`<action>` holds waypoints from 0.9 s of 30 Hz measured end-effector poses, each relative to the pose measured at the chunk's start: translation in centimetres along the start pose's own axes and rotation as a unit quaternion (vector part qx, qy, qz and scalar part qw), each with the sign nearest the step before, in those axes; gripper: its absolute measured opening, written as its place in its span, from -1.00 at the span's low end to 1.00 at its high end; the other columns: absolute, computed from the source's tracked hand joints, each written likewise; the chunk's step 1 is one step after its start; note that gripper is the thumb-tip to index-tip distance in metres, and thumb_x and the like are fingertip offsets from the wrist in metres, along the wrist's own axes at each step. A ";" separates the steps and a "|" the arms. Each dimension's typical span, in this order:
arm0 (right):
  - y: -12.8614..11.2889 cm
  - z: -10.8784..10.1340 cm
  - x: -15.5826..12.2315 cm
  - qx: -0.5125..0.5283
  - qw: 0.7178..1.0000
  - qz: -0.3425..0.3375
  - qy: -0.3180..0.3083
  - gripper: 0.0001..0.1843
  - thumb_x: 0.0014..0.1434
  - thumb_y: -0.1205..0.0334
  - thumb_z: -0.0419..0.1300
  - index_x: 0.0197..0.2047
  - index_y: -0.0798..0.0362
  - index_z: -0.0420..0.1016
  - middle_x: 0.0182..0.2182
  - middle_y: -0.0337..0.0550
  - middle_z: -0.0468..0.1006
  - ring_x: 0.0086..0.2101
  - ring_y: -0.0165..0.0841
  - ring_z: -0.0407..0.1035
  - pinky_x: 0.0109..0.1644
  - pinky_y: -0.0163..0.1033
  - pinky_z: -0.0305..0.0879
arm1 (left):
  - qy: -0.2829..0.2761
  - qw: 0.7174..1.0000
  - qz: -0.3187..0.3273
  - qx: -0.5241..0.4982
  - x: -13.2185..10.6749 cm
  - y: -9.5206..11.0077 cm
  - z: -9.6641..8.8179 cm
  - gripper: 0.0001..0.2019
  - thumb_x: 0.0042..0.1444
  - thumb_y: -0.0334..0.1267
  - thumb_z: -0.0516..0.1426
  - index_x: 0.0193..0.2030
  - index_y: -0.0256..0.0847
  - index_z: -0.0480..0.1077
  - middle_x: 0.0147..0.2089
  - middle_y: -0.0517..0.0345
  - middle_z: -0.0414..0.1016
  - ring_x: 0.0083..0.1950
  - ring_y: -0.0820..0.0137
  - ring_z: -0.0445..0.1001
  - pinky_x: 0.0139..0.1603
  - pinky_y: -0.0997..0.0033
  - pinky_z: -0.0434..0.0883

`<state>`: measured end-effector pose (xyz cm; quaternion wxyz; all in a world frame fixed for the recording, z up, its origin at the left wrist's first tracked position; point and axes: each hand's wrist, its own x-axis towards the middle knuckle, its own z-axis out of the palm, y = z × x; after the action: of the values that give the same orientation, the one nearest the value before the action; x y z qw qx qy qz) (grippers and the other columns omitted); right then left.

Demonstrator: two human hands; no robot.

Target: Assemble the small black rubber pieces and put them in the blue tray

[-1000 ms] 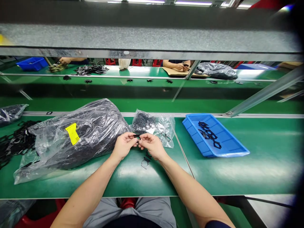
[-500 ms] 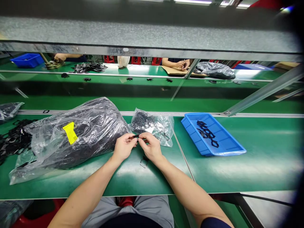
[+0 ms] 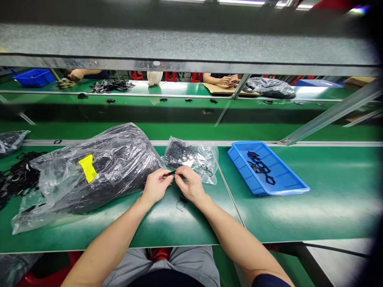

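Left hand (image 3: pixel 157 185) and right hand (image 3: pixel 190 185) pinch a small black part (image 3: pixel 170 173) (mostly hidden) over the green table (image 3: pixel 335 191), left of the blue tray (image 3: pixel 283 176); apparently close handwork, the next move calling for steadiness.

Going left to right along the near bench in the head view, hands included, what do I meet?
Pile of loose black parts → large plastic bag → left hand → small black part → right hand → blue tray.
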<state>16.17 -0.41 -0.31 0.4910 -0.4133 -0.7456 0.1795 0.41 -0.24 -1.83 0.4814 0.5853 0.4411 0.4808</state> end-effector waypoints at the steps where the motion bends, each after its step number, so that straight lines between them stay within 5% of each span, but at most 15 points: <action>1: 0.1 0.0 0.0 -0.001 1.000 -0.005 0.002 -0.86 0.21 0.33 0.05 -0.34 0.01 0.40 -0.39 -0.14 0.43 -0.35 -0.33 0.33 -0.23 -0.21 0.30 | 0.000 1.000 0.005 0.005 0.0 0.0 0.0 -0.85 0.08 -0.23 0.18 -0.25 -0.25 0.48 -0.34 0.14 0.43 -0.37 0.43 0.47 -0.31 0.42 0.49; 7: 0.6 0.3 -0.3 0.070 0.992 0.106 -0.002 -0.95 0.17 0.26 0.14 -0.27 0.02 0.40 -0.38 -0.17 0.47 -0.41 -0.36 0.39 -0.32 -0.26 0.36 | -0.007 0.999 0.022 0.022 0.0 0.1 -0.2 -0.85 0.09 -0.25 0.18 -0.24 -0.24 0.51 -0.33 0.12 0.45 -0.36 0.42 0.48 -0.33 0.44 0.49; 10: 0.8 0.4 -0.2 0.116 0.978 0.171 -0.007 -0.83 0.14 0.20 0.18 -0.17 0.03 0.42 -0.34 -0.15 0.50 -0.38 -0.35 0.43 -0.33 -0.27 0.37 | -0.009 0.999 0.025 0.029 0.0 0.3 -0.2 -0.85 0.09 -0.27 0.18 -0.22 -0.24 0.51 -0.33 0.12 0.47 -0.35 0.42 0.49 -0.32 0.44 0.49; 27: 1.3 -0.4 -0.2 0.133 0.958 0.247 -0.049 -0.68 -0.01 0.00 0.28 -0.27 0.04 0.45 -0.43 -0.14 0.53 -0.43 -0.29 0.44 -0.33 -0.24 0.37 | 0.010 1.000 -0.015 0.009 -0.1 0.3 0.9 -0.84 0.00 -0.28 0.19 -0.28 -0.29 0.53 -0.39 0.12 0.50 -0.41 0.46 0.46 -0.38 0.51 0.41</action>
<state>17.16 0.19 -1.13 0.4449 -0.5067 -0.6123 0.4128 1.26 -0.56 -1.57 0.4791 0.5775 0.4592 0.4755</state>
